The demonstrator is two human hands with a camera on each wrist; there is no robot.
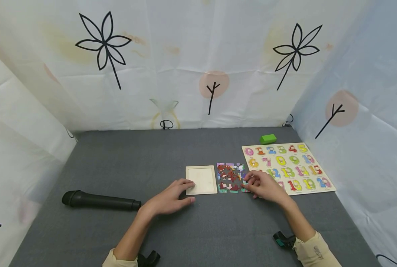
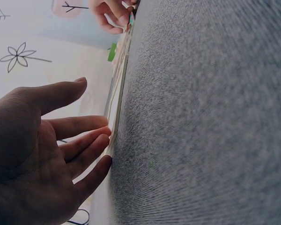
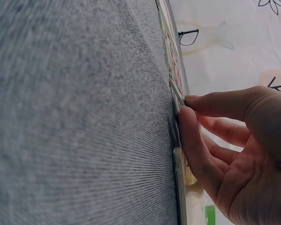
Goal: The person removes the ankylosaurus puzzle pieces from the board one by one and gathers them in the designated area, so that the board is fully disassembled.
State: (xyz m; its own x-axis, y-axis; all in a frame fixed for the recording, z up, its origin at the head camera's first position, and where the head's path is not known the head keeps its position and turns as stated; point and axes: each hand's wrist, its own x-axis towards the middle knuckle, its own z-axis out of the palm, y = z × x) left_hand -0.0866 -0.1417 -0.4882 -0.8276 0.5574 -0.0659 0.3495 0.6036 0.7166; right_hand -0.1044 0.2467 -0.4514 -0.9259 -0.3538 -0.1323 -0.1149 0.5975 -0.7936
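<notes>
A shallow wooden puzzle tray (image 1: 202, 181) lies flat with a bare inside. My left hand (image 1: 171, 196) rests at its left edge; the left wrist view shows the fingers (image 2: 86, 149) fairly straight, their tips at the rim. Just right of the tray, several jigsaw pieces (image 1: 230, 175) with a red and purple picture are laid out in a block, small gaps between them. With thumb and forefinger, my right hand (image 1: 266, 187) pinches a puzzle piece (image 3: 177, 92) at the block's lower right corner. In the right wrist view that piece is tilted, one edge raised.
A number board (image 1: 302, 178) with colourful numerals lies to the right, partly under my right hand. Behind it sits a green block (image 1: 268, 139). A black microphone (image 1: 101, 200) lies on the grey table (image 1: 135, 155), its end close to my left wrist.
</notes>
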